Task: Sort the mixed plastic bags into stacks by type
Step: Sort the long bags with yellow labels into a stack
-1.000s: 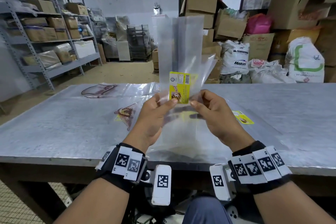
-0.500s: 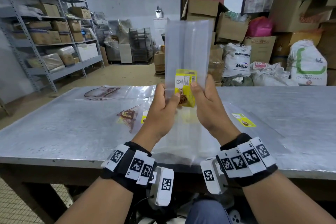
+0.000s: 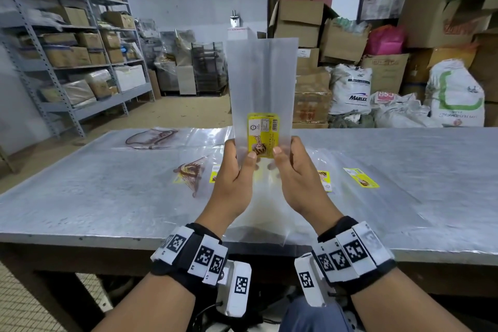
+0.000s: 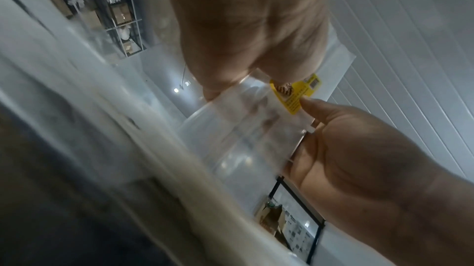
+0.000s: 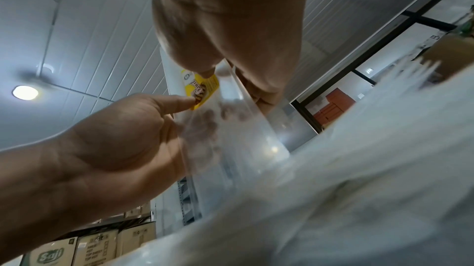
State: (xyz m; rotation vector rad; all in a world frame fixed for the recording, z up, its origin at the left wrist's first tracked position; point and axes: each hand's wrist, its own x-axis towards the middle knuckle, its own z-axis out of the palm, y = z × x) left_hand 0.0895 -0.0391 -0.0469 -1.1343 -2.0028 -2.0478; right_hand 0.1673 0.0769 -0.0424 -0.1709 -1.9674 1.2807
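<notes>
Hands first: your left hand (image 3: 231, 180) and your right hand (image 3: 297, 178) both pinch the same clear bag (image 3: 262, 75), thumbs on the near face and fingers curled behind it. You hold it upright above the near edge of the table (image 3: 80, 197), its lower part hanging down between your wrists. Your thumb tips sit on the bottom corners of its yellow label (image 3: 262, 134), which the wrist views also show between the two thumbs (image 4: 295, 96) (image 5: 202, 90).

More clear bags lie flat on the table. Near the far left corner lies a large bag with a brown outline print (image 3: 153, 136). Closer to the middle, just left of your left hand, lies a bag with a brown and yellow print (image 3: 190, 172). To the right of your right hand two more yellow-labelled bags lie side by side, one label (image 3: 324, 179) partly behind your hand and the other (image 3: 361, 177) further toward the right edge. A stack of clear bags (image 3: 256, 232) reaches the near edge under your wrists.

Beyond the table stand metal shelves (image 3: 75, 43) with cartons on the left, and cardboard boxes (image 3: 299, 21) and white sacks (image 3: 350, 91) on the right.
</notes>
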